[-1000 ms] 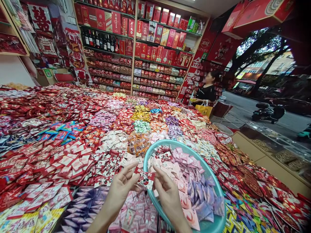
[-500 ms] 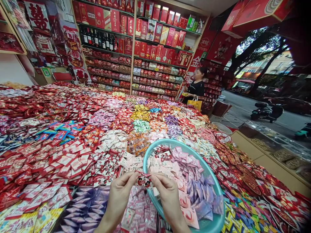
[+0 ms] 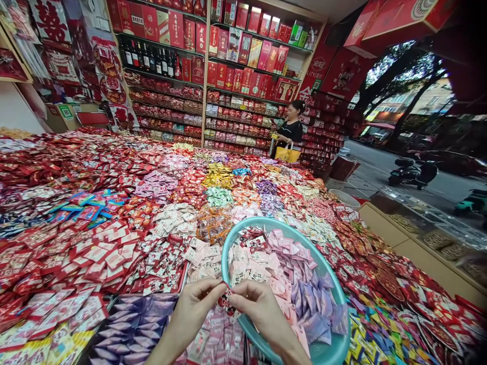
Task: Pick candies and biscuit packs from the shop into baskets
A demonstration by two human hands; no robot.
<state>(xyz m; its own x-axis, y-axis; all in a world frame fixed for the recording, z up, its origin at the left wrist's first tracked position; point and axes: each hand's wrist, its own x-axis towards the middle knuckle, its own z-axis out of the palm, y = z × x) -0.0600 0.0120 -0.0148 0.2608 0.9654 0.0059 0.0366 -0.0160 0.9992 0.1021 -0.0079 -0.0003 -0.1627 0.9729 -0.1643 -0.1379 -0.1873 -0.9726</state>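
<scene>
In the head view, the left hand (image 3: 196, 309) and right hand (image 3: 258, 309) meet at six o'clock, fingers of both pinching a small red-and-white packet (image 3: 224, 300), partly hidden. At five o'clock a teal basket (image 3: 345, 324) holds pink packets (image 3: 287, 248) and lilac sachets (image 3: 312, 306); purple packets (image 3: 131, 324) lie at seven, a person (image 3: 292, 131) stands at one.

Bright, even indoor light; street (image 3: 369, 158) dimmer; edges stretched, upper-right corner black.
</scene>
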